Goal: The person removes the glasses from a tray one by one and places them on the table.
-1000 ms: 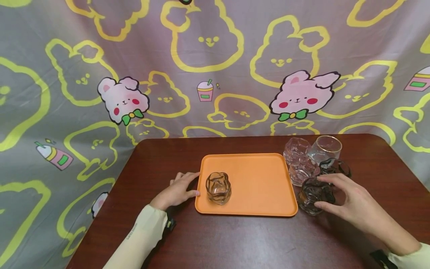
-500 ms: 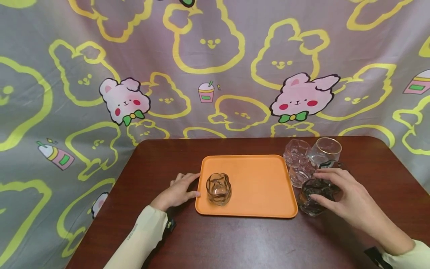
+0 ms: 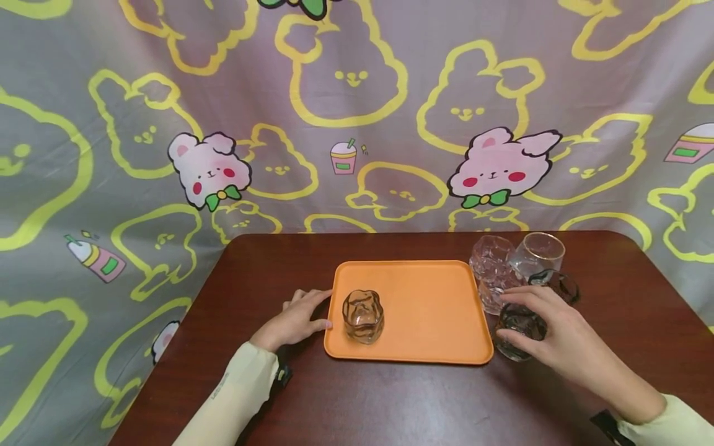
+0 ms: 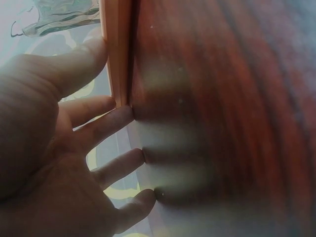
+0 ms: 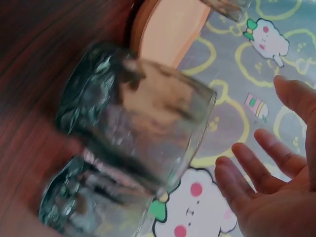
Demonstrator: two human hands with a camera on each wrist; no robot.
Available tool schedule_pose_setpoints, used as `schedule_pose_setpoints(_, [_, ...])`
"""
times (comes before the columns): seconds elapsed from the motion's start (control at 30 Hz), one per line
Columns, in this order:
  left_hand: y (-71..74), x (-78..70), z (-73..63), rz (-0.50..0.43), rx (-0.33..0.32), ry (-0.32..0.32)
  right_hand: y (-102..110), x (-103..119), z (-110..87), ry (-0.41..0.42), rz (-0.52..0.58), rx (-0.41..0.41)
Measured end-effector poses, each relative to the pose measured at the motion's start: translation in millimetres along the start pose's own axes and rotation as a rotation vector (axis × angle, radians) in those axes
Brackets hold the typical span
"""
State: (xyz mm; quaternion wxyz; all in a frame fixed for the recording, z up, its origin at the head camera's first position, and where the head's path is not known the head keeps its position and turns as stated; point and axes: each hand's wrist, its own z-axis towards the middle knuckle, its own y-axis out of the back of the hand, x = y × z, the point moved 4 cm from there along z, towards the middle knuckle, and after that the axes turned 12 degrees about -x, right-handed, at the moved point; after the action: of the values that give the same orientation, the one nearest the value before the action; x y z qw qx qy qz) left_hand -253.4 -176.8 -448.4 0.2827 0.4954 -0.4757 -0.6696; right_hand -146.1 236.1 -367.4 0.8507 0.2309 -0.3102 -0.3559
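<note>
My left hand (image 3: 292, 319) rests at the left rim of an orange tray (image 3: 424, 310), with thumb and fingertips against its edge. A smoky, wavy-sided drinking glass (image 3: 362, 317) stands on the tray's left part. Just right of the tray stands a second dark glass (image 3: 519, 318), and my right hand (image 3: 563, 337) hovers over it with thumb and fingers spread. From the right wrist, that dark glass (image 5: 153, 113) shows apart from the fingertips, above its mouth. Another dark glass (image 3: 566, 286) stands behind the right hand, partly hidden.
Two clear pinkish glasses, the rear glass (image 3: 492, 253) and the front glass (image 3: 493, 294), stand close by the tray's right edge. A clear gold-rimmed glass (image 3: 541, 254) is behind them. The brown table (image 3: 401, 409) ends at a patterned curtain (image 3: 390, 111).
My right hand has shifted left over the near dark glass. My left hand stays at the tray's rim. The head view has tilted up slightly.
</note>
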Motion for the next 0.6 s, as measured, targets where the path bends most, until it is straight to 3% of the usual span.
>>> schedule_pose_setpoints(0.27, [-1.2, -0.9, -1.4, -0.016, -0.007, -0.021, -23.8, 23.9, 12.6, 0.055, 0.092, 0.060])
schedule_pose_setpoints(0.6, [0.0, 0.6, -1.1, -0.022, -0.004, -0.004, -59.6, 49.5, 36.7, 0.029, 0.154, 0.168])
